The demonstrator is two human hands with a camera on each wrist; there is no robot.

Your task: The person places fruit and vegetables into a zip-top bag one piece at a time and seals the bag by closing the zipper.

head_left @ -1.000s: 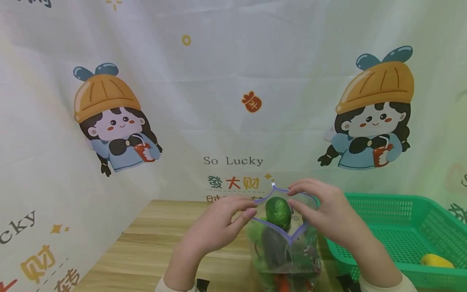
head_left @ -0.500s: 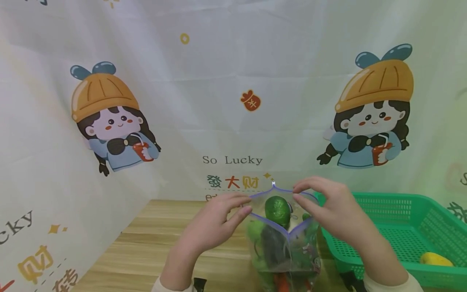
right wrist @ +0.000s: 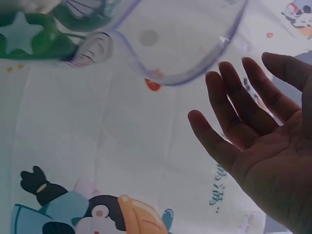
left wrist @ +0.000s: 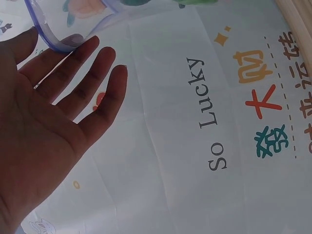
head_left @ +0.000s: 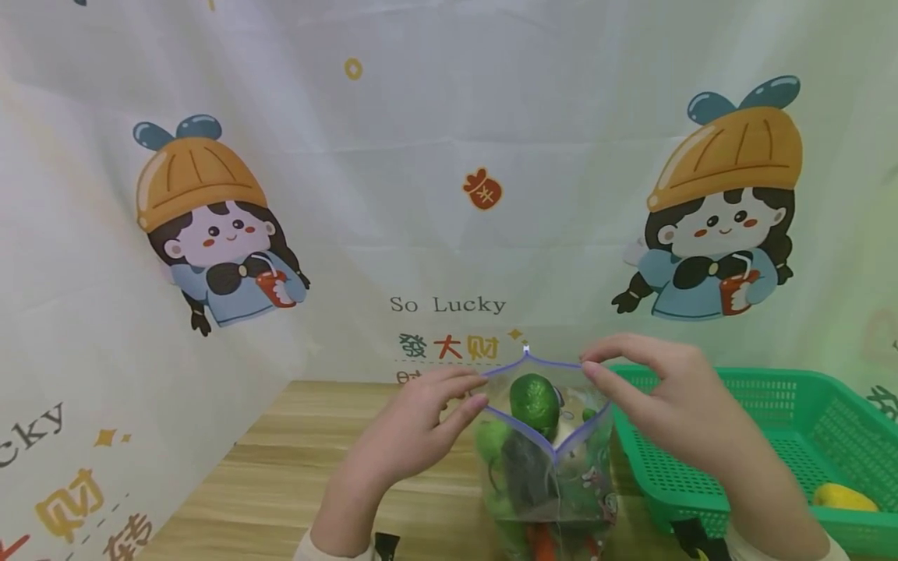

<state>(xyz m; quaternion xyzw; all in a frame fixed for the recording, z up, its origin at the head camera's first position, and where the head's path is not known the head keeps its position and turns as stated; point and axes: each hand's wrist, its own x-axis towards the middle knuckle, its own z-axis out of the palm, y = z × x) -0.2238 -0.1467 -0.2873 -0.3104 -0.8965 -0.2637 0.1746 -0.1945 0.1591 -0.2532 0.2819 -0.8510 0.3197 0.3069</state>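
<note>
A clear zip bag [head_left: 592, 487] with a purple-edged mouth stands upright on the table, its mouth spread wide. Inside, a bumpy dark green fruit [head_left: 533, 403] like an avocado sits on top, above a light green fruit, a dark item and something orange-red low down. At the left of the mouth is my left hand [head_left: 421, 425], thumb and fingers parted around the purple rim [left wrist: 46, 39], fingers fairly straight. My right hand [head_left: 662, 389] is by the right side of the mouth, its relaxed, spread fingers just outside the rim in the right wrist view [right wrist: 263, 126].
Right of the bag stands a green plastic basket [head_left: 744, 372] with a yellow fruit [head_left: 845, 497] in it. A wooden table [head_left: 281, 467] lies below, and a printed white cloth [head_left: 421, 195] hangs behind and to the left.
My right hand has moved right, away from the middle of the bag's mouth. The left hand shifted slightly left, then stayed nearly still. The mouth's right side is less covered now.
</note>
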